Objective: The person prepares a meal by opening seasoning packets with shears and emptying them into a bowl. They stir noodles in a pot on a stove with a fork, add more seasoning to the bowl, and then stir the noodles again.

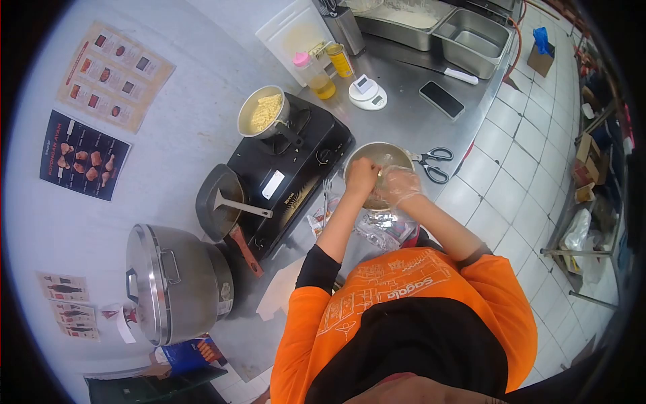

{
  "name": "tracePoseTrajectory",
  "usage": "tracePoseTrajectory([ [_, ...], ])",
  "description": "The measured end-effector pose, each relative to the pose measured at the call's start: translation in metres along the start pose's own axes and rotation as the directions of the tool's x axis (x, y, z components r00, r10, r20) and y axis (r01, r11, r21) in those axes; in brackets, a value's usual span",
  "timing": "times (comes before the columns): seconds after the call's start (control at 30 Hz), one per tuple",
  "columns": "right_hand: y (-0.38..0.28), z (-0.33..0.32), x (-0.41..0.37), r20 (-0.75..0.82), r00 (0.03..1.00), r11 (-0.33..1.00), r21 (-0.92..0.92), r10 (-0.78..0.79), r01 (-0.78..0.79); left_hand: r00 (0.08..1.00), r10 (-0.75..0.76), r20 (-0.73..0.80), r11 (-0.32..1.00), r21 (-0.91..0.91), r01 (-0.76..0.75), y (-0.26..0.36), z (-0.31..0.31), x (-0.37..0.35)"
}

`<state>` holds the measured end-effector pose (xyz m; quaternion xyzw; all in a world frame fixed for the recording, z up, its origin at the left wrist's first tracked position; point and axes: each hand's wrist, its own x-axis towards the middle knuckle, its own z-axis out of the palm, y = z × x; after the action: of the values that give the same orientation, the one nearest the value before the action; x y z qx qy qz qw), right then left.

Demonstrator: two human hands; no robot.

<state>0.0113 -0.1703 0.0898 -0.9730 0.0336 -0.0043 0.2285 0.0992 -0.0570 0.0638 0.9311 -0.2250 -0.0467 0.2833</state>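
Over a round metal bowl on the steel counter, my two hands meet close together. My left hand is bare, its fingers closed in a pinch near the bowl's middle. A clear plastic glove covers my right hand, whose fingers curl in toward the left one. What lies between the fingers is too small and hidden to name. Black-handled scissors rest against the bowl's right side. A fork lies to the left, and crumpled plastic packaging is just below the bowl.
A portable gas stove carries a pot of noodles and a frying pan with a spatula. Beyond are a kitchen scale, phone, white-handled knife and steel trays. A large rice cooker stands left.
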Motion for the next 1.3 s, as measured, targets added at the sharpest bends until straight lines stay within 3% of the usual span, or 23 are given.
tracePoseTrajectory([
  [0.1,0.015,0.041,0.02,-0.063,0.997,0.998,0.046,0.038,-0.035,0.999,-0.026,-0.025,1.0,0.005,0.026,-0.01,0.003,0.003],
  [0.2,0.028,0.045,0.027,0.024,0.998,0.997,-0.044,-0.061,0.062,1.0,-0.025,-0.015,0.999,-0.022,0.025,-0.016,0.0,-0.004],
  [0.3,0.03,0.025,0.03,0.058,0.997,0.999,-0.002,0.054,-0.054,0.999,-0.005,-0.036,0.996,-0.092,0.001,-0.015,-0.006,-0.013],
  [0.4,0.046,0.025,0.042,0.054,0.998,0.999,-0.046,-0.015,0.017,0.997,0.039,-0.06,0.993,-0.11,-0.046,-0.02,-0.007,-0.018],
  [0.47,0.049,0.016,0.045,0.07,0.995,0.996,0.07,-0.065,0.06,0.995,0.077,-0.058,0.993,-0.084,-0.081,-0.019,-0.009,-0.021],
  [0.63,0.045,0.005,0.057,0.174,0.976,0.992,0.012,-0.128,0.128,0.96,0.17,-0.223,0.978,-0.081,-0.192,-0.02,-0.008,-0.029],
  [0.7,0.043,0.003,0.064,0.194,0.974,0.991,-0.034,-0.121,0.129,0.956,0.174,-0.236,0.976,-0.088,-0.199,-0.023,-0.006,-0.031],
  [0.77,0.043,-0.002,0.065,0.219,0.959,0.984,0.064,-0.177,0.167,0.953,0.174,-0.247,0.974,-0.098,-0.204,-0.029,-0.003,-0.032],
  [0.9,0.048,0.006,0.066,0.195,0.952,0.972,0.055,-0.236,0.23,0.958,0.104,-0.267,0.974,-0.168,-0.153,-0.027,-0.005,-0.036],
  [0.97,0.045,-0.001,0.062,0.289,0.944,0.986,0.101,-0.159,0.135,0.947,0.057,-0.315,0.975,-0.186,-0.121,-0.025,-0.006,-0.037],
  [1.0,0.046,0.001,0.063,0.288,0.944,0.986,0.099,-0.16,0.137,0.947,0.081,-0.31,0.974,-0.179,-0.141,-0.024,-0.008,-0.037],
  [1.07,0.047,0.005,0.065,0.186,0.936,0.954,0.028,-0.299,0.299,0.946,0.103,-0.307,0.972,-0.173,-0.162,-0.024,-0.008,-0.037],
  [1.3,0.05,0.017,0.069,0.115,0.943,0.95,0.021,-0.312,0.312,0.962,0.058,-0.266,0.981,-0.166,-0.105,-0.022,-0.01,-0.036],
])
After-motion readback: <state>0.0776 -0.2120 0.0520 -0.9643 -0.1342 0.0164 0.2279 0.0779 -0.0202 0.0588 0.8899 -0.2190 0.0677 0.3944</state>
